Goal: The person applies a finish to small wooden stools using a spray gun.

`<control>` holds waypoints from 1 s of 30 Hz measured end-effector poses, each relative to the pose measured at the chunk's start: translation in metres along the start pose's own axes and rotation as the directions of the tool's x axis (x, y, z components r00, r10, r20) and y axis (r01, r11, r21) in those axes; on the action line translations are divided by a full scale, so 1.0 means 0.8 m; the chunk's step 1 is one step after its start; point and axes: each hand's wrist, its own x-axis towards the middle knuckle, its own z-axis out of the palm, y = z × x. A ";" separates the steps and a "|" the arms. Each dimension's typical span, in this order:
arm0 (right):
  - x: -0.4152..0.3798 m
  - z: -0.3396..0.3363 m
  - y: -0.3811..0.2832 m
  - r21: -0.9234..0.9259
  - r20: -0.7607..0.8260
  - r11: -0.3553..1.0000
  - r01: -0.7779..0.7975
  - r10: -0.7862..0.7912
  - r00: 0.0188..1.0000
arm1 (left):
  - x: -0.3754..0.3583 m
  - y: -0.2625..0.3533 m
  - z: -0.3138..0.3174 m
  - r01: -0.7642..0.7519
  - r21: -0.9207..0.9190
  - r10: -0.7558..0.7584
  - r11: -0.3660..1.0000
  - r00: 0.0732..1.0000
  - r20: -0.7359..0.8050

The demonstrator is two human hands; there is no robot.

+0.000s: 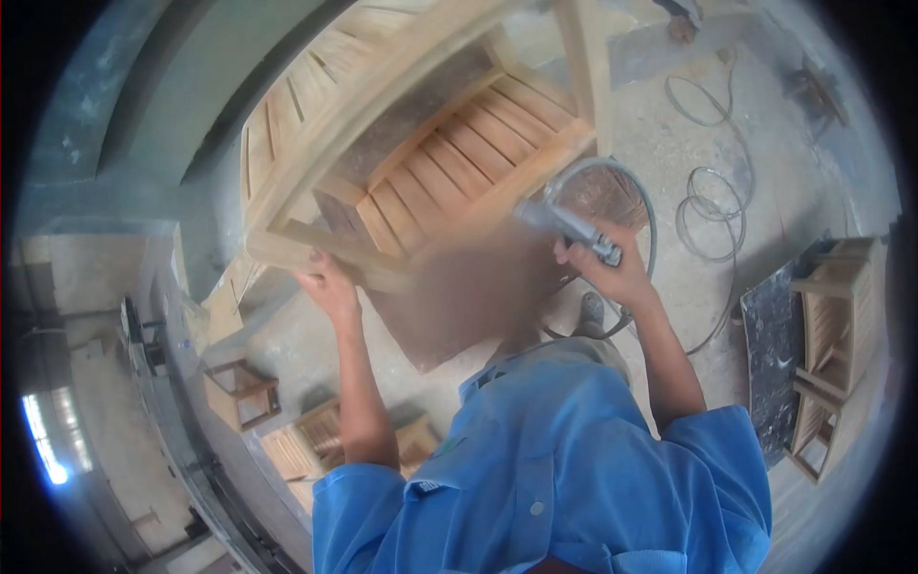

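A slatted wooden chair (449, 158) rests tilted on a brown board (421, 335) in front of me. My left hand (332, 287) is closed around the chair's lower left frame corner. In my right hand (612, 268) is a metal spray gun (564, 218), its head turned toward the chair's near rail. The fingers wrap the gun's handle, and a grey hose (653, 230) loops around beside it. Part of the brown board looks hazy, so its detail cannot be made out.
Hose coils (712, 206) lie on the floor at right. More wooden chairs (837, 335) stand by a dark panel (773, 344). Small wooden frames (241, 394) and slatted pieces (306, 440) stand at lower left. Another person's hand (683, 29) shows at the top.
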 end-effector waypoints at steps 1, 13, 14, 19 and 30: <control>-0.006 -0.010 0.005 0.014 0.039 0.999 -0.041 0.040 0.998 | -0.019 -0.002 -0.005 0.040 0.001 -0.040 0.999 0.999 0.010; -0.051 -0.083 -0.001 -0.117 0.277 0.979 -0.168 0.194 0.941 | -0.102 -0.032 -0.038 0.351 0.116 -0.365 0.929 0.920 0.140; -0.063 -0.086 -0.002 -0.132 0.301 0.983 -0.126 0.161 0.940 | -0.082 -0.041 -0.038 0.352 0.093 -0.364 0.931 0.907 0.212; -0.141 -0.075 -0.015 -0.234 0.417 0.972 -0.022 0.121 0.901 | -0.062 -0.084 -0.090 0.392 0.096 -0.404 0.915 0.882 0.245; -0.290 -0.028 -0.073 -0.334 -0.074 0.936 -0.112 0.092 0.993 | -0.238 -0.140 -0.026 0.422 0.013 -0.311 0.907 0.647 0.697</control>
